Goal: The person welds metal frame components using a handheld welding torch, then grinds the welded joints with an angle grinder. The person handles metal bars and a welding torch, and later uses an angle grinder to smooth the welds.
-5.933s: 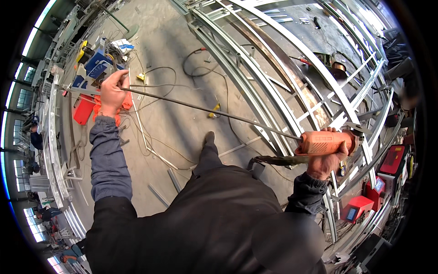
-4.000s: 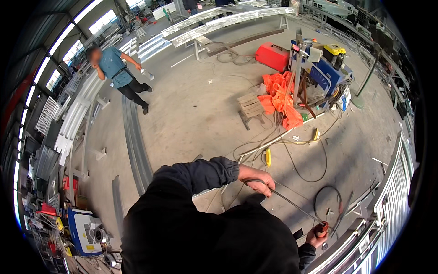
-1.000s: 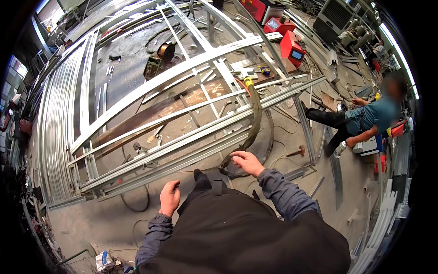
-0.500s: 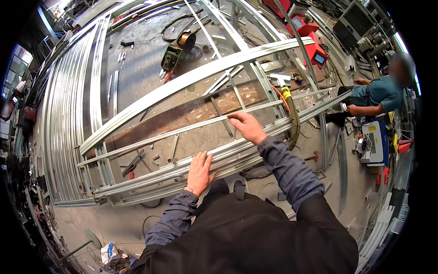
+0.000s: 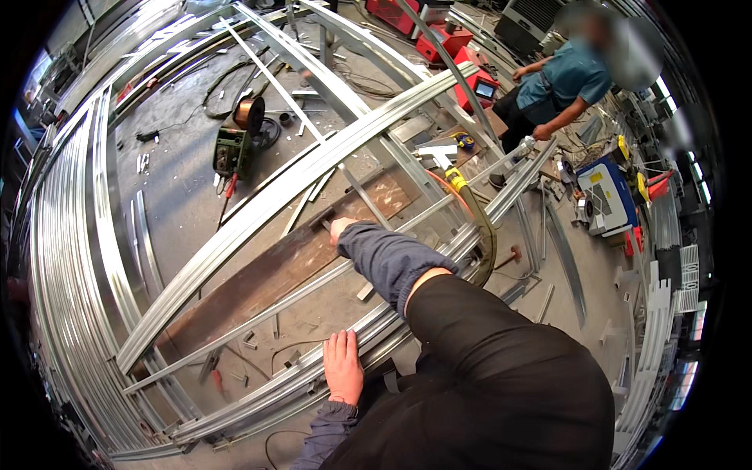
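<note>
My left hand (image 5: pixel 343 368) lies on the near silver metal rails (image 5: pixel 301 366), its fingers flat over their upper edge. My right hand (image 5: pixel 338 229) reaches past the thin metal bar (image 5: pixel 258 319) to a long rusty brown metal plate (image 5: pixel 258 286). Its fingers look curled beside a small dark piece near the plate's far edge; the sleeve and wrist partly hide the grip, and what it holds cannot be made out. A pale wide metal channel (image 5: pixel 290 178) crosses the frame beyond this hand.
A green wire feeder (image 5: pixel 232 153) with a copper spool stands on the floor inside the frame. Right of my arm are a hose with a yellow grip (image 5: pixel 456 178) and a tape measure (image 5: pixel 464 141). Another person (image 5: pixel 560 86) stands at the far right, near red machines (image 5: pixel 478 82).
My right hand has moved forward from the near bars to the rusty plate, and I lean further in. My left hand stays on the rails. The other person has turned and stands nearer the machines.
</note>
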`<state>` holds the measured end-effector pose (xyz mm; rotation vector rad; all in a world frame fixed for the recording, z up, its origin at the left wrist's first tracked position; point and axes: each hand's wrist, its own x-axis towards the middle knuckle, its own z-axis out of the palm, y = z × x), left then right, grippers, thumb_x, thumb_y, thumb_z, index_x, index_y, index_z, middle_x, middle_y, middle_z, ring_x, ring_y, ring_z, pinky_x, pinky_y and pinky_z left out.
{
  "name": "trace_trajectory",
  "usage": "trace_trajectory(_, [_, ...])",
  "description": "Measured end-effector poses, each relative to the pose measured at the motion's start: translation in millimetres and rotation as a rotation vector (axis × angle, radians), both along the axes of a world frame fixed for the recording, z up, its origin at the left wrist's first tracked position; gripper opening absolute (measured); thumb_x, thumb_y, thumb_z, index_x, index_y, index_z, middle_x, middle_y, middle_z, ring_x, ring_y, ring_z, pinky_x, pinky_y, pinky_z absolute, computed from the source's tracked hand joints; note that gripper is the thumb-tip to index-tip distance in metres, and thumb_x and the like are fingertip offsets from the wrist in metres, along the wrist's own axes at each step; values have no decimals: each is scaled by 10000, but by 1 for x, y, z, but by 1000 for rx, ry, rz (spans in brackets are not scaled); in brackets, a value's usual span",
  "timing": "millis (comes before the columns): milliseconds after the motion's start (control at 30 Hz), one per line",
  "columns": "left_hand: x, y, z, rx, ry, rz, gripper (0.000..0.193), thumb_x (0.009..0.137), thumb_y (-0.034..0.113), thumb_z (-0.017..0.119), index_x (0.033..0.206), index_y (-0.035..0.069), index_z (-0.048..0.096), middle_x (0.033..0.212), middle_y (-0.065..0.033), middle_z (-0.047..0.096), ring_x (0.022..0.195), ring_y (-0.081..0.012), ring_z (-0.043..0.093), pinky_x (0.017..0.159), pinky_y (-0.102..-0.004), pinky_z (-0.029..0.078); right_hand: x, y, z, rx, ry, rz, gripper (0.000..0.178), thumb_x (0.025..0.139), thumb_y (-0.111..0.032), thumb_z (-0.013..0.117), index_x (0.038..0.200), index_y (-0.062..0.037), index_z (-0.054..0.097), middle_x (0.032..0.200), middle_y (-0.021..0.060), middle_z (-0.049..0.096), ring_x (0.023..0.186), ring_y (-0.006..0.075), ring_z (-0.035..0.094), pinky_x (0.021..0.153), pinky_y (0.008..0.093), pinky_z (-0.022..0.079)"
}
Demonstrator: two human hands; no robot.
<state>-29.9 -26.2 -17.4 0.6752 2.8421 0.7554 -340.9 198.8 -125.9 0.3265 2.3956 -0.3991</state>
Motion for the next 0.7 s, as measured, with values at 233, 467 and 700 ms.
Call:
trace_trajectory(233, [-1,0,-4,-7,-27,7,558,938,42,623,1494,24,573,1480,-178,603,1415,-412,525,1231,-585,370,-11,-20,-5,-50,76,-126,432,1094,-185,438,1412,38,627,1410,249,687,1308,411,673,1123,527,523])
trace_trajectory(467, [1,6,0,-24,-66,-9,540,951,56,640,1484,6,565,1476,-209,590,1405,-434,516,1233,-576,354,-8,-34,41,-372,536,53,256,1025,-261,626,1172,-61,688,1120,221,763,1102,420,730,935,532,576])
trace_trajectory(700, [3,20,-3,-25,-12,-62,568,921,37,653,1478,-16,552,1444,-229,592,1349,-451,529,1197,-537,385,37,-3,77,-636,986,-50,221,990,-214,707,1130,-66,621,1135,165,704,1105,394,688,947,503,547])
